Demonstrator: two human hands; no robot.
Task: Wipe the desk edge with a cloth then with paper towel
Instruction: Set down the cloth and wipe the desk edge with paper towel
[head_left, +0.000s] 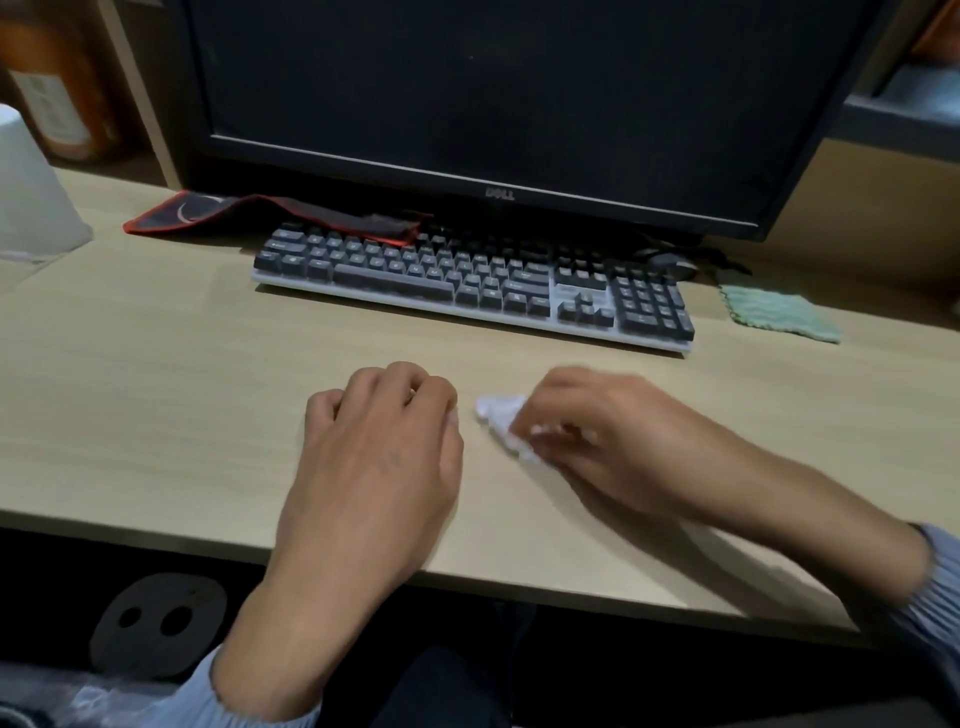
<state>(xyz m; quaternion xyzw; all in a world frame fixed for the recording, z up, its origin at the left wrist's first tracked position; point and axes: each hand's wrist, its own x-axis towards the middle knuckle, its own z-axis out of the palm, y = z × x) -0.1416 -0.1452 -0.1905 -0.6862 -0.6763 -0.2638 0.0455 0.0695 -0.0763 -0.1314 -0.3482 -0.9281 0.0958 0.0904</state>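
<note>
1. Right hand (597, 431) – blurred, fingers curled down and pinching a crumpled white paper towel (498, 415), which pokes out to its left and touches the counter (156, 405).
2. Left hand (379, 441) rests on the counter just beside the towel, its fingers loosely curled; I can see nothing in them.
3. The counter's near edge (519, 581) lies behind both hands, toward the person. Its long axis runs left to right under both forearms, so the towel would have to be drawn back to reach it. The right hand already holds the towel.
4. The green cloth (779, 312) lies flat to the right of the keyboard (467, 280), well apart from both hands and nearer the right – judging by that, the cloth pass looks done.
5. Counted: two hands, one paper towel, one cloth, one keyboard, one dark monitor (493, 88).
</note>
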